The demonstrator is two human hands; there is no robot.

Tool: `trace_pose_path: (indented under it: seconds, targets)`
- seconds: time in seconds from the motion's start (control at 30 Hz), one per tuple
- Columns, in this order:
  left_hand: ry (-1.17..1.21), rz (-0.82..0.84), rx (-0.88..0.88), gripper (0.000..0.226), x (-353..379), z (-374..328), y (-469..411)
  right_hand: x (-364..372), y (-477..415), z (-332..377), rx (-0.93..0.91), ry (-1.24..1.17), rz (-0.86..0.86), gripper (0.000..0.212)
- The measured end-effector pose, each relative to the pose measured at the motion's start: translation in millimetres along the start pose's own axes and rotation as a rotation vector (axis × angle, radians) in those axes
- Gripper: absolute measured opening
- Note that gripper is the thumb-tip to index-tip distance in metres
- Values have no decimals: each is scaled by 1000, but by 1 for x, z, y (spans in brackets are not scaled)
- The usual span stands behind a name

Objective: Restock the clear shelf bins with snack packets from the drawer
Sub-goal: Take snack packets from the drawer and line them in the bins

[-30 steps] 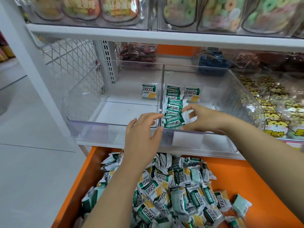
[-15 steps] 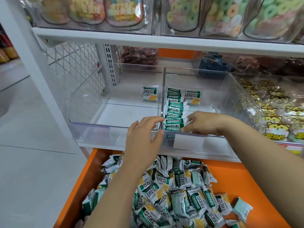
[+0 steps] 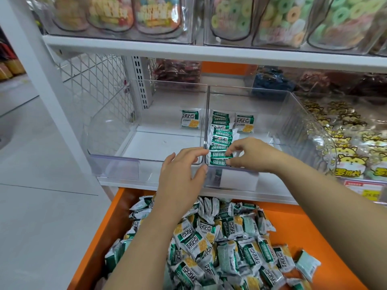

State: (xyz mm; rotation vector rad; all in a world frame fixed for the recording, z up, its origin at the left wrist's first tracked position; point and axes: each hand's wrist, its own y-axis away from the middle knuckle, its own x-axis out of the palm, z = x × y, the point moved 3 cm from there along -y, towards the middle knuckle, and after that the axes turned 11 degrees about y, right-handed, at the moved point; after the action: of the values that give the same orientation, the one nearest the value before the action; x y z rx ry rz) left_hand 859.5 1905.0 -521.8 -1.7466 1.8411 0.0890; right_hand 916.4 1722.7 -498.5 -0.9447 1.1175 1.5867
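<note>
1. Drawer: one, orange, open below the shelf, heaped with packets too many to count.
2. Bins: two, clear, side by side. The left bin holds one packet at its back. The right bin holds one more beside a row of about eight on edge.
3. Hands: two. The left hand, fingers loosely straight, rests at the divider as before. The right hand now pinches the row at its front end; earlier its fingers lay flatter there.

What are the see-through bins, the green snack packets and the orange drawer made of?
The bins look like clear hard plastic: you see right through their glossy walls. The snack packets look like thin shiny plastic film, crinkled with crimped ends. The orange drawer looks smooth and painted, maybe metal; hard to tell.
</note>
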Motion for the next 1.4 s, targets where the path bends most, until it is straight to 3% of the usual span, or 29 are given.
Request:
trace_pose_path:
  seconds: [0.27,0.43,0.63,0.8,0.97,1.23,1.4]
  targets:
    - [-11,9,-6,29,-2,1,0,2,8,2,-101,80,153,37]
    - [-5,18,-8,29,-4,1,1,-7,13,7,-120,112,-115,30]
    - [-5,16,0,29,-4,2,0,8,12,14,-29,-41,156,35]
    - [-8,16,7,29,-4,2,-1,10,11,16,-111,183,162,25]
    - [2,21,5,28,-5,2,0,6,14,15,-104,166,117,44]
    - [1,18,-2,29,-5,2,0,13,6,5,-20,167,145,47]
    - [-4,18,-12,29,-6,2,0,8,16,5,-97,94,208,46]
